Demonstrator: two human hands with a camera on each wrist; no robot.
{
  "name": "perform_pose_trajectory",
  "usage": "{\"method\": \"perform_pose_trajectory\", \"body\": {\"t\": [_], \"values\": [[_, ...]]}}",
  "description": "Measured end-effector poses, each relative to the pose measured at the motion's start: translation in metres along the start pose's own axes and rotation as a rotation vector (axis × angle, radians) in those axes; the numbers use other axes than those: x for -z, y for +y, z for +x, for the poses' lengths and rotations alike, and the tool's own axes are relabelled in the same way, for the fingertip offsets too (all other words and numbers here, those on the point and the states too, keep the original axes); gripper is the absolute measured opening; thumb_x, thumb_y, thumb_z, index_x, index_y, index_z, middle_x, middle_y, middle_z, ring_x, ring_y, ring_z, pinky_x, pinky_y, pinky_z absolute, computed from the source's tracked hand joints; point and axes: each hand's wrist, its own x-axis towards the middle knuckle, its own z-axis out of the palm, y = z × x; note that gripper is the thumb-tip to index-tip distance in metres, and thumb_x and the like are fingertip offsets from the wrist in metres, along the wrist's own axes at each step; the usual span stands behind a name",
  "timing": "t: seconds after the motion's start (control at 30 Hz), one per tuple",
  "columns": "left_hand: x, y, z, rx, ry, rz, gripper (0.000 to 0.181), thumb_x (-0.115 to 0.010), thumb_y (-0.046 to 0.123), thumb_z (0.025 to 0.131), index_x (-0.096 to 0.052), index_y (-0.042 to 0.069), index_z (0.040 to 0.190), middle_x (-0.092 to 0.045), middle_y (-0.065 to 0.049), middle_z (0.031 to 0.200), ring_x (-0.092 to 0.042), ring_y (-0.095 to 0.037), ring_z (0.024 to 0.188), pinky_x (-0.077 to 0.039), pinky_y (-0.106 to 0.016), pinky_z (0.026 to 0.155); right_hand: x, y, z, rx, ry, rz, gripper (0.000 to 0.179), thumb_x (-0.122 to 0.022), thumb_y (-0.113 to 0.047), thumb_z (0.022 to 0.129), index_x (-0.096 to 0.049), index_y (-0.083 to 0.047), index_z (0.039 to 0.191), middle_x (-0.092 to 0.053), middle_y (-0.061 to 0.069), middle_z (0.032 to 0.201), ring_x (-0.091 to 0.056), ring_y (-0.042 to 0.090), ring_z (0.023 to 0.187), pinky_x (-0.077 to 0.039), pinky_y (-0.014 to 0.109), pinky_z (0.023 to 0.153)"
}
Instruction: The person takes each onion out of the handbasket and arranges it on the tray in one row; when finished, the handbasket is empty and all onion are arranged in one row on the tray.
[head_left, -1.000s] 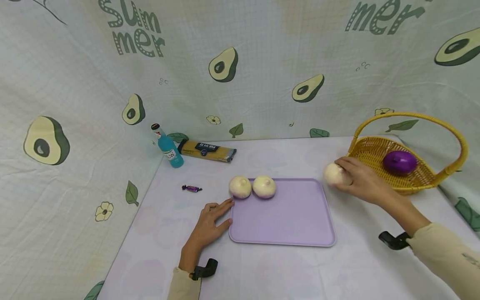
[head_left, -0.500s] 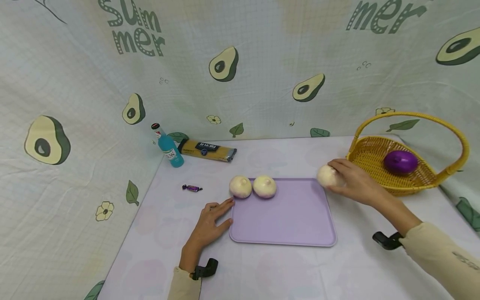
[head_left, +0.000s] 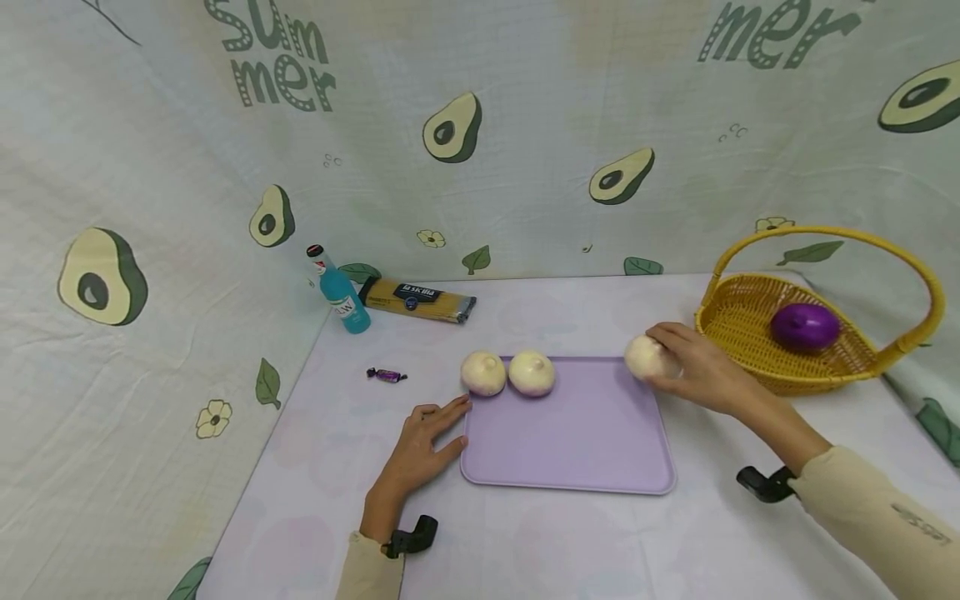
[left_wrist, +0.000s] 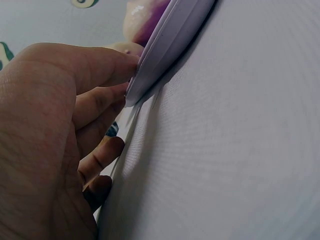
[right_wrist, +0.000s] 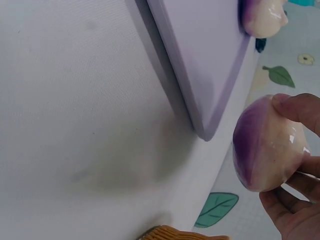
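Note:
My right hand grips a white-and-purple turnip between thumb and fingers, held up over the far right corner of the lilac tray. In the right wrist view the held turnip shows its purple side toward the tray, and the cream end lies in the fingers. Two more turnips sit side by side at the tray's far left corner, one turnip at the edge and another turnip beside it. My left hand rests with extended fingers against the tray's left rim.
A yellow wicker basket with a tall handle stands at the right, holding a shiny purple oval thing. Back left are a blue bottle and a pasta packet. A purple-wrapped candy lies left of the tray.
My right hand has carried the turnip leftward from beside the basket to the tray's far right corner. The left hand has stayed at the tray's left rim.

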Motion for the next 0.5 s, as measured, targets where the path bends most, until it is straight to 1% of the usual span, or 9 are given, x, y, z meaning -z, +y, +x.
{"method": "perform_pose_trajectory", "body": {"t": [0.17,0.4,0.5], "values": [[-0.001,0.0,0.0,-0.009,0.013,-0.002,0.055,-0.065,0.039,0.096,-0.051,0.028,0.148,-0.041,0.015,0.154,-0.042,-0.021,0.121,-0.03,-0.054,0.101,-0.004,-0.003,0.003,-0.02,-0.032,0.013,0.07,-0.086,-0.02,0.079,-0.054,0.006,0.135,-0.049,0.026,0.139,-0.046,0.046,0.125,-0.038,0.063,0.1],[-0.001,0.001,0.0,-0.02,0.039,0.001,0.055,-0.067,0.037,0.095,-0.053,0.028,0.147,-0.043,0.014,0.153,-0.042,-0.02,0.12,-0.031,-0.053,0.1,-0.011,-0.006,0.007,0.02,-0.02,0.022,0.069,-0.087,-0.019,0.078,-0.055,0.007,0.134,-0.05,0.025,0.138,-0.048,0.045,0.124,-0.04,0.061,0.099],[-0.001,0.001,0.0,-0.005,0.026,0.003,0.055,-0.066,0.038,0.096,-0.052,0.029,0.148,-0.042,0.016,0.154,-0.042,-0.019,0.12,-0.031,-0.052,0.101,-0.013,-0.008,0.009,0.037,-0.013,0.025,0.069,-0.086,-0.02,0.078,-0.055,0.007,0.133,-0.052,0.024,0.137,-0.049,0.045,0.123,-0.04,0.061,0.098]]}}
